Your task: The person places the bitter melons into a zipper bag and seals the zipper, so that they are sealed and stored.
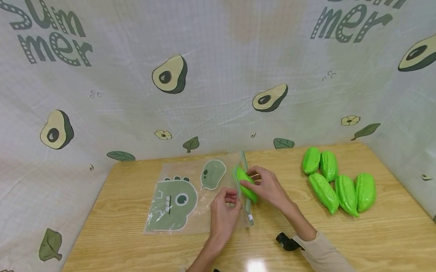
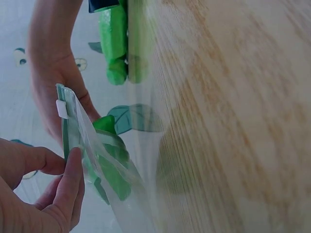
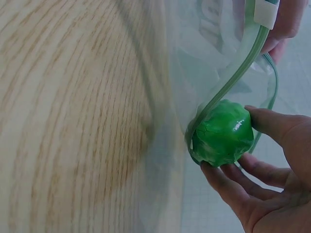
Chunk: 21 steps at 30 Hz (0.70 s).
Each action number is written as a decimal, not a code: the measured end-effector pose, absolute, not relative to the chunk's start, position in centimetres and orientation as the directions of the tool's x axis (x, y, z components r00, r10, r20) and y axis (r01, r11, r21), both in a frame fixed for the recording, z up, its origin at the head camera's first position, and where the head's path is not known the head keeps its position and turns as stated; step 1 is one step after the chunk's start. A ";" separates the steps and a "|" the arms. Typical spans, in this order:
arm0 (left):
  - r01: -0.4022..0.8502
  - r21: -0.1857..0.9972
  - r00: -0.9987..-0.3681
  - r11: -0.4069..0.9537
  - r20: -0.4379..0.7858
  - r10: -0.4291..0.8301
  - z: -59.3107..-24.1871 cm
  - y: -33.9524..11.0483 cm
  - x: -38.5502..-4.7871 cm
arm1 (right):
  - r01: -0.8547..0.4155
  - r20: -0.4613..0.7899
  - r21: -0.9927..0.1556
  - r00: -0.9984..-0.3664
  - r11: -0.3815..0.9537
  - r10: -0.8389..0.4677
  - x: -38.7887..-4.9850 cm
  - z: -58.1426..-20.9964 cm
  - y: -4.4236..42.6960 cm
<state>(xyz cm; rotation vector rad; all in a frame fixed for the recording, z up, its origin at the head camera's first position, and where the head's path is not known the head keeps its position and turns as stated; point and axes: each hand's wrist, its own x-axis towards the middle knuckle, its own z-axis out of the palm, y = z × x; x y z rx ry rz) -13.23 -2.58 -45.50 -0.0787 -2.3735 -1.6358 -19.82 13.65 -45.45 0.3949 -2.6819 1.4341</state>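
A clear zip bag [image 1: 199, 218] printed with a green dinosaur lies on the table, its zip-edged mouth toward the right. My left hand [image 1: 224, 210] pinches the mouth's near edge between thumb and fingers, which lifts that edge in the left wrist view. A bright green ridged fruit, perhaps a toy [image 3: 224, 133], sits in the mouth of the bag, partly inside. My right hand [image 1: 266, 187] grips the fruit by its outer side, thumb on one side and fingers on the other. A white slider [image 2: 61, 109] shows on the zip strip.
Several more green ridged fruits [image 1: 346, 192] lie grouped on the right of the wooden table [image 1: 108, 255]. A patterned cloth [image 1: 212, 68] hangs behind the table and along both sides. Dark wrist cameras [image 1: 286, 241] sit at my sleeves.
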 end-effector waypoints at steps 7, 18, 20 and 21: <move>0.198 0.910 -0.964 0.364 0.248 -0.097 -45.6 -2.6 -13.2 | -0.278 0.199 -0.810 -0.959 0.516 -0.204 -19.8 -45.6 13.6; 0.208 0.915 -0.966 0.347 0.248 -0.075 -45.5 -2.7 -13.3 | -0.331 0.128 -0.774 -0.916 0.539 -0.380 -19.8 -44.9 14.9; 0.205 0.916 -0.967 0.344 0.244 -0.074 -45.5 -2.7 -13.3 | -0.347 0.105 -0.760 -0.900 0.549 -0.424 -19.8 -44.7 15.2; 0.203 0.917 -0.968 0.343 0.241 -0.074 -45.5 -2.7 -13.2 | -0.356 0.095 -0.754 -0.891 0.552 -0.445 -19.7 -44.7 15.3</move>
